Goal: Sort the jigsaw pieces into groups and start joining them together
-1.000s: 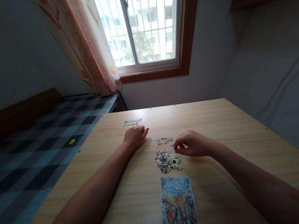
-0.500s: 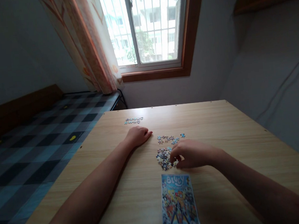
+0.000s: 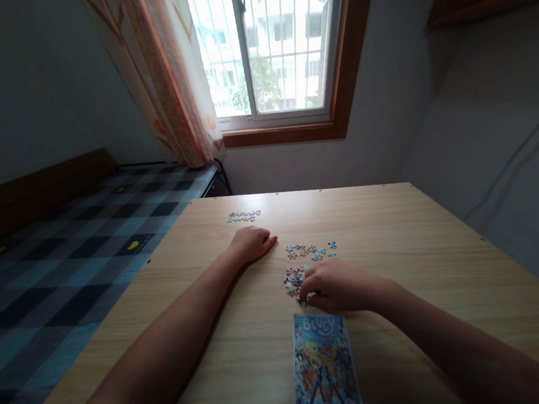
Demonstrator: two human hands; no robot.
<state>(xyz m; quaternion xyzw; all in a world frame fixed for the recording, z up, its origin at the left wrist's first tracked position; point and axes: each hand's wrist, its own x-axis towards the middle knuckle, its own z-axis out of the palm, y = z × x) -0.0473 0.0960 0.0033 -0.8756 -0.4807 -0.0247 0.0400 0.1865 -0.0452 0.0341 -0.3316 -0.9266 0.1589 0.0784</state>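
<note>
My left hand [image 3: 253, 243] rests on the table, loosely curled with one digit stretched out to the right and nothing visible in it. Beyond it lie short rows of joined puzzle pieces [image 3: 244, 217]. My right hand [image 3: 336, 284] is over the right side of a heap of loose jigsaw pieces [image 3: 293, 279]. Its fingers are bent down and nearly together on a puzzle piece [image 3: 303, 301] at the heap's near edge, and they hide part of the heap. Past this hand lie scattered pieces [image 3: 302, 250] and a separate blue piece [image 3: 332, 245].
A blue printed picture sheet [image 3: 326, 367] marked "Bluey" lies on the wooden table [image 3: 227, 369] nearest me. To the left is a bed with a checked cover [image 3: 89, 249]. A window [image 3: 284, 50] and curtain [image 3: 164, 79] are at the back.
My right hand has moved from beside the scattered pieces down onto the heap. Separate blue pieces now show to the right of the scattered ones. My left hand stays put.
</note>
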